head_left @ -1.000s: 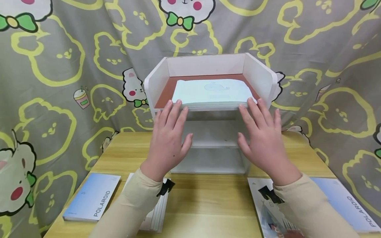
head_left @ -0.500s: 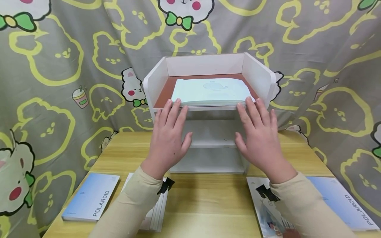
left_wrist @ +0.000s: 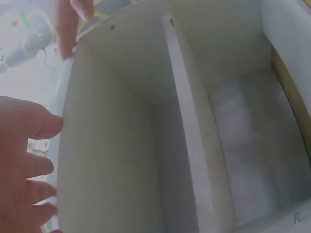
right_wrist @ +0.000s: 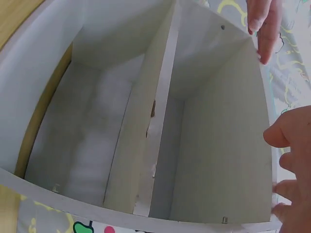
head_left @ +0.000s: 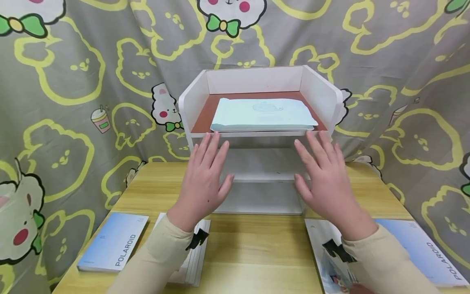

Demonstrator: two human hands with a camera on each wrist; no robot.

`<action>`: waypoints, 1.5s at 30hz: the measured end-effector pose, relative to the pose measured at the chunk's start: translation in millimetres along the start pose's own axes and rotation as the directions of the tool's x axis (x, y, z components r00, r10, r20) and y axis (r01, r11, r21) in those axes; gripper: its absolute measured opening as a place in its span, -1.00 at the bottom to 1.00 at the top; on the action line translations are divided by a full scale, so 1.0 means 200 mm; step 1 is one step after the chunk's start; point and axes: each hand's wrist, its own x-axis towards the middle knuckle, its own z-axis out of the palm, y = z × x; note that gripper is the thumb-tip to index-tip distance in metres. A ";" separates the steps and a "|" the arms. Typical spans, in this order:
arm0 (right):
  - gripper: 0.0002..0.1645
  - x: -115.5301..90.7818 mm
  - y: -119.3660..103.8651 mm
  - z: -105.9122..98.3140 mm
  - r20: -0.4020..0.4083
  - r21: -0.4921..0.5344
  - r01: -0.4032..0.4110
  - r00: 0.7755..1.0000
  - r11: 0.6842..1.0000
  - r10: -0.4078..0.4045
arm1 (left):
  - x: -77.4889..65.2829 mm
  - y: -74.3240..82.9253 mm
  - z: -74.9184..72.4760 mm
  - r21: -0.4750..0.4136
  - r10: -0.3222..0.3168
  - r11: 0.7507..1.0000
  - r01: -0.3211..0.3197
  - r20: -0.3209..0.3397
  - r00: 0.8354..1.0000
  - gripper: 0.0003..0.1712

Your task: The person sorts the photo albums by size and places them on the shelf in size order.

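On the top tier of a white shelf unit (head_left: 258, 165) lies a flat pale-blue stack with a whale drawing (head_left: 262, 112); I cannot tell exactly what it is. My left hand (head_left: 203, 175) is held before the tier's left front edge, fingers extended and slightly spread. Opposite it, my right hand (head_left: 324, 179) is raised in the same way at the right front edge. Neither holds anything. In the left wrist view the left hand (left_wrist: 22, 160) is beside the unit's top board; in the right wrist view the right hand (right_wrist: 294, 165) is likewise. Whether fingertips touch the edge is unclear.
A blue POLAROID book (head_left: 114, 241) and several stacked white books (head_left: 189, 261) lie left on the wooden table (head_left: 253, 253). At right are a picture-covered book (head_left: 323, 245) and another POLAROID book (head_left: 418, 249). A patterned curtain (head_left: 121, 24) hangs behind.
Both hands have drawn back slightly from the stack toward me and spread a little apart. Its front edge, earlier behind my fingertips, now shows fully. The stack itself appears still.
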 end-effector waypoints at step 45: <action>-0.34 -0.47 -0.25 0.19 0.892 0.232 -0.342 0.447 0.911 -0.059 | -0.77 -0.39 -0.07 0.125 -0.309 0.900 0.418 0.858 0.409 0.13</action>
